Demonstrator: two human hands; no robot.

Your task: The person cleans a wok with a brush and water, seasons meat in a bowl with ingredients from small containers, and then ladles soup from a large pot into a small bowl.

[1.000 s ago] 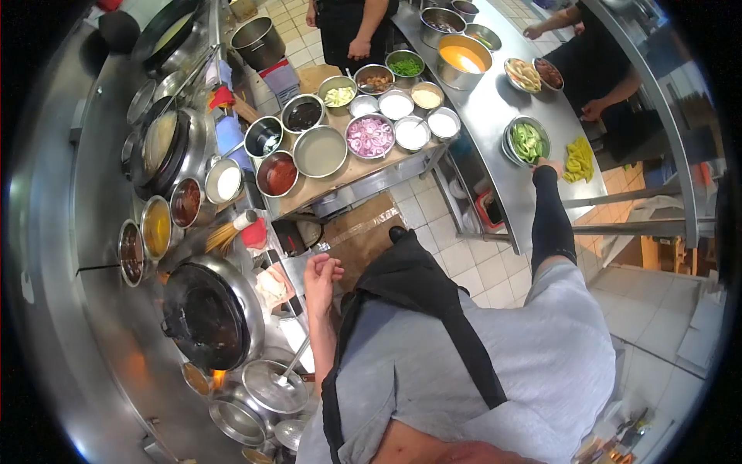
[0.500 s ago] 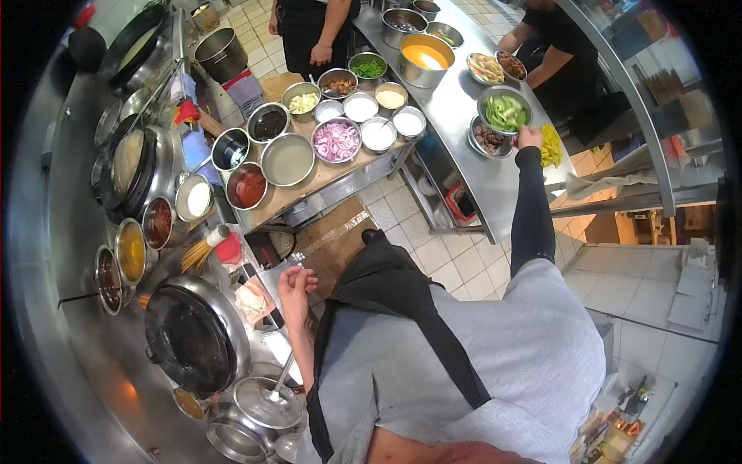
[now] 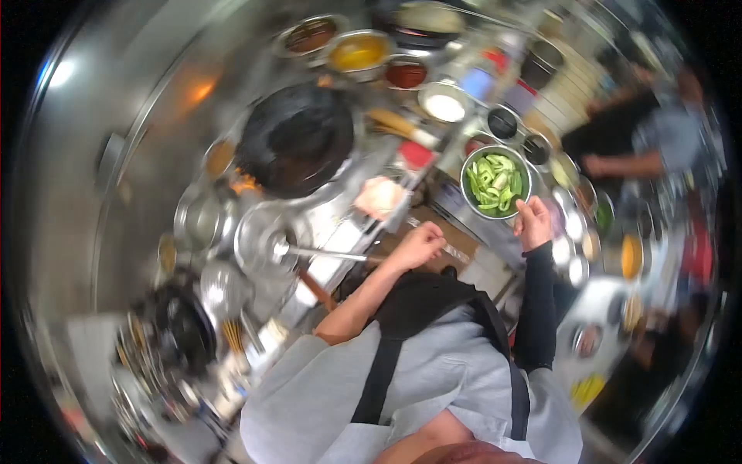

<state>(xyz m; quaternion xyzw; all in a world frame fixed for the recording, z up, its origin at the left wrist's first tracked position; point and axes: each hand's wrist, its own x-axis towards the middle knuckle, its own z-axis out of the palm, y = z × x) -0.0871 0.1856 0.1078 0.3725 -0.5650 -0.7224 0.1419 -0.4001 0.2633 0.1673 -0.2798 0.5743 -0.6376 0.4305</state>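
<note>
Left hand (image 3: 421, 246), centre frame: fingers curled, just beside ladle handle (image 3: 328, 253); grip not resolvable (motion blur) | right hand (image 3: 533, 223), right of centre: fingers pinching rim of steel bowl of green vegetable slices (image 3: 465, 188), upper right of centre | black wok (image 3: 297, 139) beyond, upper centre.

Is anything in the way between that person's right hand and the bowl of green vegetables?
Nothing visible. The right hand grips the rim of the bowl of green vegetables directly. The left hand is apart from it, close to the ladle handle.
</note>
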